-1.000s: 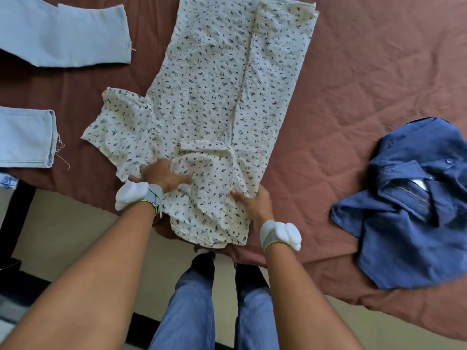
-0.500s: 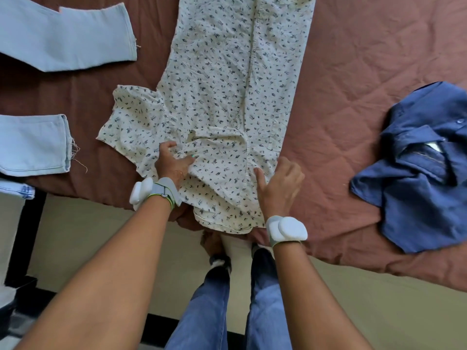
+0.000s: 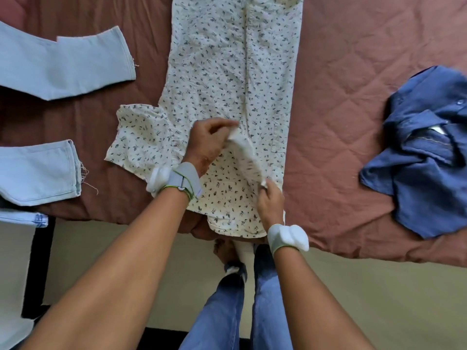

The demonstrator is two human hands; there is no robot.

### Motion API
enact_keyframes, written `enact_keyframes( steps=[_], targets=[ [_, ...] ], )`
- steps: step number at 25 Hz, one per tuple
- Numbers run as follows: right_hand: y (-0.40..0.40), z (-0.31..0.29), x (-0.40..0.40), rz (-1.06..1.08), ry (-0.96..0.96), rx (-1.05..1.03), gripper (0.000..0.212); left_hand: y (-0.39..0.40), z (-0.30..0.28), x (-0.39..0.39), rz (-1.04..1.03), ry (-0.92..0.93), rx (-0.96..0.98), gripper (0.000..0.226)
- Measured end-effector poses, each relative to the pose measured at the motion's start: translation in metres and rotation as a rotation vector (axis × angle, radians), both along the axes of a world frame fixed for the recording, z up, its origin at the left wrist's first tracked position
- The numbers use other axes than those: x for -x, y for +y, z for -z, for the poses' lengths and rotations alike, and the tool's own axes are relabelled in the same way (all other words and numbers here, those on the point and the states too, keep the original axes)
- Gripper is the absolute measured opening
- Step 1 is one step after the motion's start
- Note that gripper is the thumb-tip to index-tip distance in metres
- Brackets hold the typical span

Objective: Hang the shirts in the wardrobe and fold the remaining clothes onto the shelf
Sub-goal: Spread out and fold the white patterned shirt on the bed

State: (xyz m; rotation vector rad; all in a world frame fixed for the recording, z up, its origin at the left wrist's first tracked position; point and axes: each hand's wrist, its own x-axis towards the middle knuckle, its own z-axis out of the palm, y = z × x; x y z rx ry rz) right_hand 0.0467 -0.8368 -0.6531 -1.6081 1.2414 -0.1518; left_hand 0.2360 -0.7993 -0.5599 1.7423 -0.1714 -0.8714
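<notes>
While the floral shirt (image 3: pixel 227 72) lies flat on the rust quilted bed (image 3: pixel 353 84), the left hand (image 3: pixel 207 142) pinches its collar's far end and the right hand (image 3: pixel 270 203) pinches the near end. Right of it sits a crumpled blue shirt (image 3: pixel 424 173); left, pale jeans (image 3: pixel 63 64).

Bare forearms, white wrist devices (image 3: pixel 288 237) on grey bands, blue jeans (image 3: pixel 267 299).

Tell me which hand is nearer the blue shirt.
Right. The right hand pinches the floral shirt on the side facing the blue shirt; the left hand grips the collar farther away.
</notes>
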Motion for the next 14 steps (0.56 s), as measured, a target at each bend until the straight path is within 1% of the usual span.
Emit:
enact_keyframes(
  steps=[1, 2, 3, 4, 5, 6, 7, 8, 9, 10, 12, 13, 14],
  targets=[
    [-0.006, 0.001, 0.001, 0.132, -0.016, -0.076, 0.028, -0.012, 0.000, 0.001, 0.078, 0.068, 0.115, 0.039],
    [-0.014, 0.005, 0.004, 0.210, -0.022, -0.143, 0.035, -0.022, 0.007, -0.001, 0.096, 0.067, 0.122, 0.048],
    [-0.020, 0.005, 0.007, 0.247, -0.022, -0.187, 0.038, -0.027, 0.017, -0.005, 0.078, -0.008, 0.021, 0.056],
    [-0.024, 0.004, 0.008, 0.255, -0.013, -0.216, 0.041, -0.029, 0.026, -0.010, 0.082, -0.132, -0.159, 0.063],
    [-0.028, 0.004, 0.006, 0.238, 0.000, -0.232, 0.042, -0.027, 0.038, -0.016, 0.143, -0.239, -0.350, 0.070],
    [-0.033, 0.007, 0.006, 0.215, 0.018, -0.238, 0.042, -0.029, 0.050, -0.017, 0.229, -0.274, -0.466, 0.074],
    [-0.035, 0.007, 0.004, 0.187, 0.021, -0.222, 0.042, -0.028, 0.058, -0.017, 0.307, -0.270, -0.497, 0.076],
    [-0.037, 0.006, 0.000, 0.160, 0.012, -0.200, 0.042, -0.030, 0.063, -0.015, 0.356, -0.251, -0.471, 0.076],
    [-0.041, 0.005, -0.006, 0.146, 0.001, -0.184, 0.042, -0.037, 0.067, -0.014, 0.370, -0.227, -0.452, 0.075],
    [-0.047, 0.005, -0.013, 0.145, -0.014, -0.175, 0.040, -0.045, 0.073, -0.015, 0.379, -0.240, -0.477, 0.074],
    [-0.058, 0.004, -0.028, 0.159, -0.066, -0.199, 0.036, -0.055, 0.082, -0.019, 0.443, -0.345, -0.659, 0.073],
    [-0.068, 0.006, -0.036, 0.172, -0.073, -0.206, 0.034, -0.061, 0.086, -0.023, 0.447, -0.355, -0.745, 0.071],
    [-0.076, 0.008, -0.041, 0.179, -0.055, -0.199, 0.033, -0.063, 0.090, -0.028, 0.409, -0.327, -0.769, 0.063]
  ],
)
